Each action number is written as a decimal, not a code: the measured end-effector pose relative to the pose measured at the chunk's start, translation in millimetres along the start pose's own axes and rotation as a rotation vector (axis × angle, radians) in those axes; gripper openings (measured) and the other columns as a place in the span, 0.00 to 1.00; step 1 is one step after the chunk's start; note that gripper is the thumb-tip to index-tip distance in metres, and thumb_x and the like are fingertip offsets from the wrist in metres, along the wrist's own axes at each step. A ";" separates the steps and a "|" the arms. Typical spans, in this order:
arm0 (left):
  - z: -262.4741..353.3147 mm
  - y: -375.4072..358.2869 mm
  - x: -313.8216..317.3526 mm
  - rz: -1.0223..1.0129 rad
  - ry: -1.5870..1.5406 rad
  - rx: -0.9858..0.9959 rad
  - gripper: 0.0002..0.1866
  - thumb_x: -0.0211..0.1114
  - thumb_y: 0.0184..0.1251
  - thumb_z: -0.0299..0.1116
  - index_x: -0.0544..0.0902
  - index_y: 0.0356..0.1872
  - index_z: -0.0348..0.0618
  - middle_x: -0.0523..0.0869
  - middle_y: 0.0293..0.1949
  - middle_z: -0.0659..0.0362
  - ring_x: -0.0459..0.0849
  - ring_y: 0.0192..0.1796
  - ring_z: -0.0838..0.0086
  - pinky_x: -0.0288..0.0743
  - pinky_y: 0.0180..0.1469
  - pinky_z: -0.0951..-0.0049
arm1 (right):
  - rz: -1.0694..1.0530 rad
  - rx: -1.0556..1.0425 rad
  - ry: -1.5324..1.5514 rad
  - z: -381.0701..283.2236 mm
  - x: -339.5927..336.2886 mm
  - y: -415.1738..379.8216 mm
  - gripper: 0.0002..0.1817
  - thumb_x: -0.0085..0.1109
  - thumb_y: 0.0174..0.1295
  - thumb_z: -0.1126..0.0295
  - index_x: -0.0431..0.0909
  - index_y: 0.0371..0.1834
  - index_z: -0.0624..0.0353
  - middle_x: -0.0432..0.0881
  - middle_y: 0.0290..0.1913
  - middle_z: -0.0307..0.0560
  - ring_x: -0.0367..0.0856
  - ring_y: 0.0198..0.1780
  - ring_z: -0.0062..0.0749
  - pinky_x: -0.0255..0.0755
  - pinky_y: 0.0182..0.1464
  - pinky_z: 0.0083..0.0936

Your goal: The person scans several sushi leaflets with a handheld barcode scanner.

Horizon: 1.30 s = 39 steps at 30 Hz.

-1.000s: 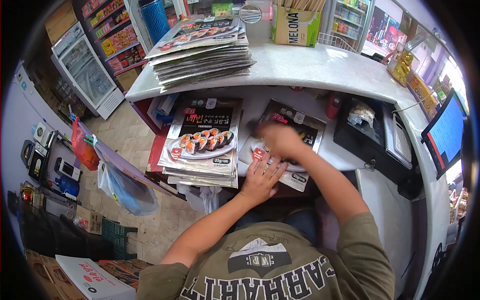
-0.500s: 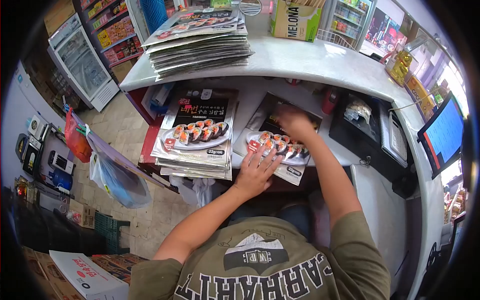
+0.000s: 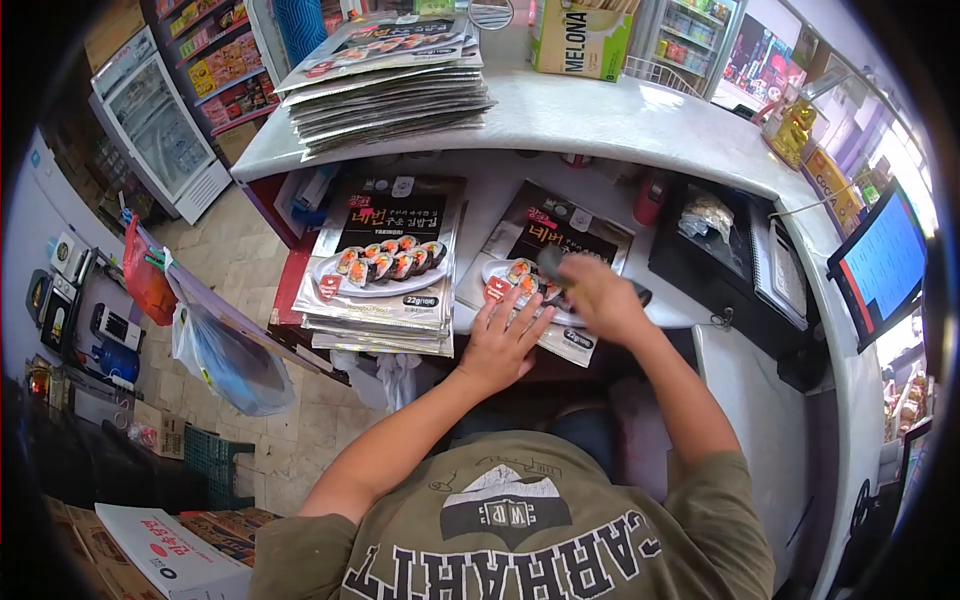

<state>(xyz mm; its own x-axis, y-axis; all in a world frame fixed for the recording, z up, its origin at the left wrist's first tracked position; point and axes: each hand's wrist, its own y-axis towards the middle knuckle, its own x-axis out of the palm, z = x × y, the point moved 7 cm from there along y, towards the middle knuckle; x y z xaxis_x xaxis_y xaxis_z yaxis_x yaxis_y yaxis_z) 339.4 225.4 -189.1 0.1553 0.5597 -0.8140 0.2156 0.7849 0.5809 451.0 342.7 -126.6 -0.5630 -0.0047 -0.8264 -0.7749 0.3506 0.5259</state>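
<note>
Our left hand (image 3: 497,345) lay open, its fingers spread over the near-left part of the seaweed packet (image 3: 560,235), the landmark for everything else here. Our right hand (image 3: 603,300) was closed around a dark handheld object (image 3: 549,263) over the right part of that packet; we could not tell exactly what the object was. The packet sat tilted on the lower shelf (image 3: 481,205), its sushi-roll picture partly covered by our hands.

Left of the packet, we had a stack of matching packets (image 3: 385,260). Beyond it and to the left, a taller pile (image 3: 385,85) stood on the raised counter (image 3: 560,112), while the Melona box (image 3: 580,40) stood directly beyond it on the same counter. A red cylinder (image 3: 650,198) was just past its far-right corner. To its right we had a black box (image 3: 690,265) with a clear bag (image 3: 708,216) on top, and farther right, a monitor (image 3: 882,265).
</note>
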 end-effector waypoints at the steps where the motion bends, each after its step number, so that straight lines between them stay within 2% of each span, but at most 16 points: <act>1: -1.1 -0.3 1.6 0.008 -0.004 0.007 0.50 0.76 0.42 0.44 0.65 0.73 0.58 0.65 0.73 0.57 0.61 0.75 0.55 0.54 0.70 0.49 | -0.077 -0.104 0.092 -13.6 0.3 -2.4 0.15 0.56 0.64 0.69 0.81 0.52 0.63 0.81 0.55 0.56 0.77 0.61 0.50 0.71 0.64 0.37; 2: -1.4 -1.7 3.3 0.015 -0.009 0.009 0.50 0.76 0.41 0.44 0.65 0.73 0.58 0.65 0.73 0.57 0.61 0.75 0.55 0.54 0.70 0.49 | -0.079 -0.109 0.093 -9.2 -2.2 -1.4 0.15 0.56 0.64 0.69 0.81 0.52 0.63 0.81 0.55 0.56 0.77 0.61 0.50 0.71 0.64 0.37; 5: 0.8 0.0 -1.9 0.002 -0.021 -0.008 0.49 0.76 0.42 0.43 0.66 0.73 0.58 0.66 0.72 0.57 0.61 0.75 0.55 0.54 0.71 0.48 | -0.033 0.284 -0.026 60.8 -8.5 -11.3 0.18 0.58 0.62 0.69 0.79 0.56 0.61 0.79 0.59 0.55 0.77 0.62 0.49 0.72 0.63 0.37; 8: 1.4 0.5 -3.0 -0.003 -0.005 -0.016 0.49 0.76 0.42 0.43 0.66 0.72 0.58 0.67 0.72 0.58 0.61 0.75 0.55 0.54 0.71 0.49 | 0.032 0.303 0.028 39.6 -6.1 -15.6 0.19 0.58 0.63 0.69 0.78 0.57 0.60 0.79 0.61 0.54 0.77 0.62 0.49 0.71 0.64 0.38; 10: -1.3 -1.0 2.7 0.003 -0.009 -0.008 0.49 0.76 0.42 0.43 0.66 0.72 0.58 0.67 0.72 0.58 0.61 0.75 0.55 0.54 0.71 0.49 | -0.152 0.062 0.048 -13.7 -1.1 -9.8 0.19 0.58 0.61 0.69 0.79 0.57 0.58 0.79 0.61 0.52 0.76 0.63 0.46 0.70 0.66 0.37; 12: -2.2 -2.3 4.5 -0.001 -0.016 -0.001 0.49 0.76 0.42 0.43 0.66 0.72 0.58 0.67 0.72 0.58 0.61 0.75 0.55 0.54 0.71 0.49 | -0.271 0.085 0.108 -9.6 1.1 -8.7 0.19 0.55 0.62 0.69 0.79 0.57 0.58 0.79 0.61 0.53 0.76 0.63 0.46 0.70 0.66 0.37; 15: 1.3 1.2 -5.1 -0.008 -0.018 -0.017 0.49 0.76 0.41 0.42 0.66 0.72 0.58 0.67 0.72 0.59 0.61 0.75 0.56 0.54 0.71 0.49 | -0.031 0.305 -0.092 79.0 -4.3 -17.5 0.18 0.50 0.67 0.68 0.78 0.57 0.58 0.76 0.63 0.56 0.75 0.63 0.51 0.69 0.66 0.38; 20: -1.7 0.3 -2.3 -0.016 -0.023 -0.020 0.49 0.76 0.41 0.42 0.66 0.72 0.58 0.67 0.71 0.58 0.61 0.75 0.56 0.54 0.71 0.50 | -0.215 -0.040 0.117 -20.8 -4.7 -9.0 0.18 0.49 0.65 0.70 0.79 0.56 0.59 0.80 0.60 0.53 0.77 0.62 0.48 0.72 0.64 0.37; 23: 1.2 -1.5 -4.2 -0.018 -0.045 -0.017 0.49 0.77 0.41 0.42 0.67 0.72 0.57 0.67 0.72 0.57 0.61 0.75 0.56 0.54 0.71 0.49 | -0.194 0.238 -0.009 40.5 -3.7 -3.4 0.17 0.47 0.65 0.71 0.80 0.53 0.61 0.80 0.60 0.54 0.79 0.59 0.50 0.74 0.60 0.37; 26: 1.6 0.8 -3.8 -0.007 -0.031 -0.026 0.49 0.77 0.41 0.42 0.67 0.72 0.57 0.67 0.72 0.57 0.61 0.75 0.56 0.53 0.72 0.49 | 0.052 0.348 -0.190 62.1 -6.8 -9.3 0.16 0.46 0.66 0.71 0.81 0.51 0.63 0.81 0.58 0.55 0.81 0.57 0.51 0.75 0.59 0.39; 29: -1.7 0.4 -3.1 -0.005 -0.018 -0.022 0.50 0.77 0.41 0.43 0.66 0.73 0.58 0.66 0.72 0.57 0.61 0.75 0.56 0.53 0.72 0.49 | -0.120 0.001 0.086 -19.1 0.2 -2.0 0.16 0.45 0.69 0.69 0.81 0.51 0.60 0.83 0.55 0.53 0.81 0.56 0.50 0.75 0.60 0.39; 32: 1.5 -3.4 -3.3 -0.024 -0.046 -0.016 0.50 0.77 0.41 0.42 0.66 0.73 0.58 0.66 0.73 0.57 0.60 0.75 0.57 0.53 0.72 0.49 | -0.064 0.123 -0.008 28.8 -0.6 1.0 0.15 0.46 0.68 0.70 0.80 0.53 0.58 0.84 0.53 0.53 0.81 0.56 0.50 0.75 0.60 0.40; 33: 1.4 -2.9 -3.5 -0.018 -0.043 -0.017 0.50 0.76 0.41 0.42 0.66 0.73 0.58 0.65 0.73 0.57 0.60 0.76 0.56 0.53 0.72 0.48 | -0.049 0.298 -0.137 55.7 -7.2 3.8 0.15 0.47 0.67 0.71 0.80 0.53 0.58 0.83 0.53 0.53 0.82 0.55 0.49 0.77 0.57 0.40; 37: -0.2 -1.2 -0.5 -0.032 -0.038 -0.011 0.50 0.75 0.43 0.44 0.65 0.73 0.56 0.64 0.74 0.57 0.59 0.76 0.55 0.49 0.73 0.49 | -0.072 0.193 -0.093 12.7 -0.5 -4.1 0.14 0.49 0.64 0.71 0.81 0.50 0.58 0.83 0.54 0.55 0.83 0.53 0.47 0.79 0.54 0.38; 38: -1.3 -2.0 -0.6 -0.032 -0.037 -0.014 0.50 0.75 0.43 0.44 0.65 0.73 0.56 0.64 0.74 0.57 0.59 0.76 0.55 0.49 0.73 0.49 | -0.102 -0.032 -0.095 -10.1 4.8 -7.6 0.14 0.50 0.64 0.70 0.82 0.48 0.59 0.83 0.54 0.54 0.83 0.53 0.47 0.79 0.54 0.38; 39: -1.6 -1.0 -0.9 -0.032 -0.035 -0.010 0.50 0.76 0.43 0.43 0.65 0.73 0.56 0.64 0.74 0.57 0.58 0.76 0.55 0.50 0.73 0.49 | -0.116 0.021 -0.064 -7.7 2.4 -5.6 0.14 0.50 0.64 0.70 0.82 0.49 0.59 0.83 0.55 0.53 0.83 0.53 0.47 0.79 0.54 0.38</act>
<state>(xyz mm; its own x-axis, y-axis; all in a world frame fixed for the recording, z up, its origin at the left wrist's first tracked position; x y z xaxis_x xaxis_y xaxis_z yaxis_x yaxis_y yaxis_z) 337.4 224.6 -189.0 0.1822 0.5250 -0.8314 0.2114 0.8048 0.5546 451.8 333.5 -130.0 -0.4496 0.0133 -0.8931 -0.8273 0.3708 0.4220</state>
